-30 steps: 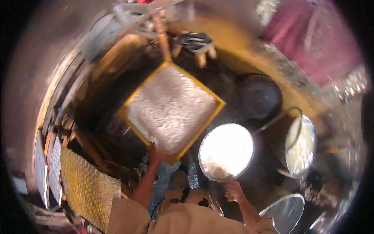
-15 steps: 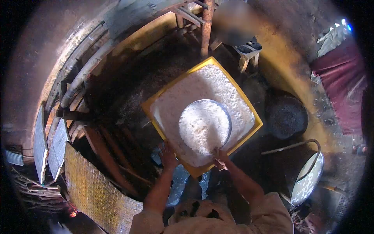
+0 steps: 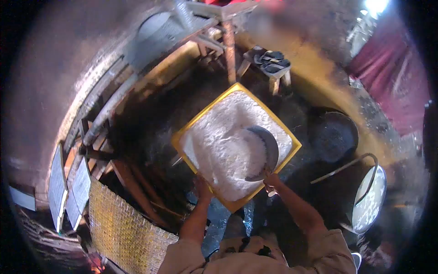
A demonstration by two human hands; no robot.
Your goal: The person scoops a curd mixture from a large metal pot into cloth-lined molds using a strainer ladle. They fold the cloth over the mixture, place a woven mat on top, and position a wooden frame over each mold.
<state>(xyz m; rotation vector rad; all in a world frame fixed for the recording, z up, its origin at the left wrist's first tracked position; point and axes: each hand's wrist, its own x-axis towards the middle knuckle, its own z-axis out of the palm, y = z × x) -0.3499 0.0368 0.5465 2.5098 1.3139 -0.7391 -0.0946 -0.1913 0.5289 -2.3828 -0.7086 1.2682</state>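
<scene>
While the right hand [image 3: 272, 180] grips the tipped bowl [image 3: 271, 145] over the tray [image 3: 296, 145] and the left hand [image 3: 203, 189] sits apart at its edge, grip unclear, watch that flour [image 3: 222, 132]: one slip could spill it past the rim!

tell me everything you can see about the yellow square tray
The yellow square tray has a raised rim and straight sides; its material is unclear. It sits cornerwise, one corner pointing toward the person, spread with a pale, powdery, uneven heap that hides its base. The left hand is at its near left side. Over its right part, the right hand holds a tipped round pan. What supports it is too dark to tell.
</scene>
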